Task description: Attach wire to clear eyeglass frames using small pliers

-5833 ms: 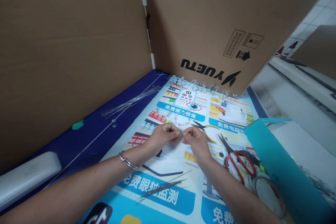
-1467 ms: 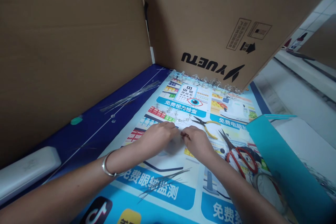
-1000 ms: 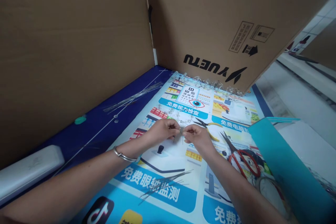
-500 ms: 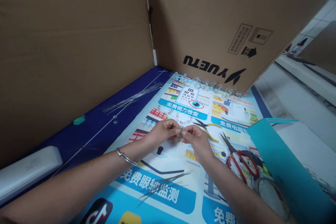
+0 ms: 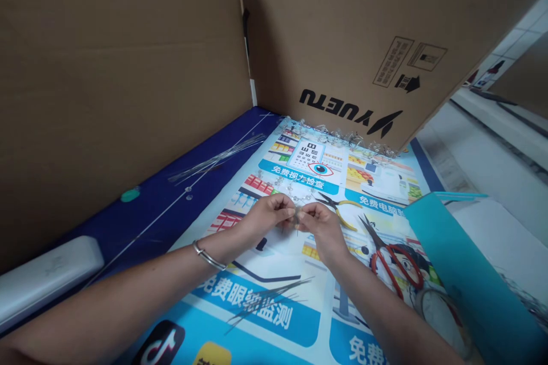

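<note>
My left hand [image 5: 274, 214] and my right hand [image 5: 323, 231] meet fingertip to fingertip above the printed sheet, both closed in a pinch. Between them is a beaded wire piece [image 5: 303, 198], whose clear beads fan out just beyond my fingers; a thin wire end points down below. The exact twist at the fingertips is hidden. Close to my right hand lie pliers with yellow handles [image 5: 349, 205] and, further right, scissors with red handles [image 5: 396, 259]. A bundle of short thin wires [image 5: 268, 299] rests on the sheet nearer to me.
Cardboard walls [image 5: 368, 23] rise at the left and back. Along the back wall lies a row of clear beaded pieces [image 5: 342, 138]. Long wires [image 5: 218, 157] and a green lump [image 5: 129, 195] are at left, near a white case [image 5: 51, 268]. A teal folder [image 5: 462, 268] and a tape roll [image 5: 440, 313] sit at right.
Almost nothing differs. Both hands keep their pinch on the beaded wire piece and have shifted only very slightly, and the view has moved a touch.
</note>
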`<state>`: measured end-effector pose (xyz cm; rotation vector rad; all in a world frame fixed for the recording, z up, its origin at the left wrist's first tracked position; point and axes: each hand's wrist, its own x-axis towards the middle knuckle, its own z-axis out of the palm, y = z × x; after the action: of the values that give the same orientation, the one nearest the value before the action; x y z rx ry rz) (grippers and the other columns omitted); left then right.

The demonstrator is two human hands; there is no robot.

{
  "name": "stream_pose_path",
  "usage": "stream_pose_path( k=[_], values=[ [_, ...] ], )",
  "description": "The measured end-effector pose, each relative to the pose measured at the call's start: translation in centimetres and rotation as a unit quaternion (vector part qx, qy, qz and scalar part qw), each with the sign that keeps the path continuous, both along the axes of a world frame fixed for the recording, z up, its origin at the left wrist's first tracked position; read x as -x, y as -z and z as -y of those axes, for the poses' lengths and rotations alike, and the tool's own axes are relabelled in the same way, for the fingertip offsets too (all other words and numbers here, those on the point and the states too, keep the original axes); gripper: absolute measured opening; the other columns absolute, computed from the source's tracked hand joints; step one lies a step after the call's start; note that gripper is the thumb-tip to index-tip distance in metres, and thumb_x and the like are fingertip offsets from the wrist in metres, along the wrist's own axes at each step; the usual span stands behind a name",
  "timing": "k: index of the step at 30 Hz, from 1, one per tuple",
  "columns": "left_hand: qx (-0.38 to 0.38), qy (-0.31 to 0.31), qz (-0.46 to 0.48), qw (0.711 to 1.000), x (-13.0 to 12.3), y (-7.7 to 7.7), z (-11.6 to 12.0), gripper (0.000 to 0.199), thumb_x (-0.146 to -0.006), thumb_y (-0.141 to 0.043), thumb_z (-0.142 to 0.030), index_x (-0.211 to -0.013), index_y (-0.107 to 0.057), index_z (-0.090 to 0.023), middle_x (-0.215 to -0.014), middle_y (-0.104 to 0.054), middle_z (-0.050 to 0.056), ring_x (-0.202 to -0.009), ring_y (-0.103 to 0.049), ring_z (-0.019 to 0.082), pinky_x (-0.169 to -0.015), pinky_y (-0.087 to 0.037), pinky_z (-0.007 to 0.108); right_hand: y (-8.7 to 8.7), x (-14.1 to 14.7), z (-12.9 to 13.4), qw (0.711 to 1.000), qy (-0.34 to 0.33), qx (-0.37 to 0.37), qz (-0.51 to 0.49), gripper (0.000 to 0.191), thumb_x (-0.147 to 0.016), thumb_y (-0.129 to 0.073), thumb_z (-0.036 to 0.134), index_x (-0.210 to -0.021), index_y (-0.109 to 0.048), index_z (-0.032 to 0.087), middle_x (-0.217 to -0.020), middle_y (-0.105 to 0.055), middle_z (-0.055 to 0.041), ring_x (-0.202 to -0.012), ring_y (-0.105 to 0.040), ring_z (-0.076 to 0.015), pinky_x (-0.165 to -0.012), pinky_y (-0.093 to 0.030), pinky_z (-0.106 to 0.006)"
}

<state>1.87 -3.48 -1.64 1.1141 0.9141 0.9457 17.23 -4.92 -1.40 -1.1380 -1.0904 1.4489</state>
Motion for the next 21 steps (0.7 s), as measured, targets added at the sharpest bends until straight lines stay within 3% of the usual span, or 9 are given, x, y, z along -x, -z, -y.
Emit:
stream_pose_path(
  k=[21],
  values=[
    [-0.011, -0.006, 0.007, 1.000, -0.37, 0.10, 0.34, 0.013, -0.075, -0.057, -0.026, -0.076, -0.052, -0.014, -0.066, -0.053, -0.002, -0.058, -0.052, 0.009, -0.056, -0.042, 0.022, 0.31, -0.15, 0.01, 1.000, -0.001, -0.004, -0.009, 0.019, -0.068, -0.064, 0.031, -0.075, -0.056, 0.016, -0.067, -0.054, 0.0025, -0.060, -0.053, -0.0092, -0.062, -0.049, -0.027]
  ],
)
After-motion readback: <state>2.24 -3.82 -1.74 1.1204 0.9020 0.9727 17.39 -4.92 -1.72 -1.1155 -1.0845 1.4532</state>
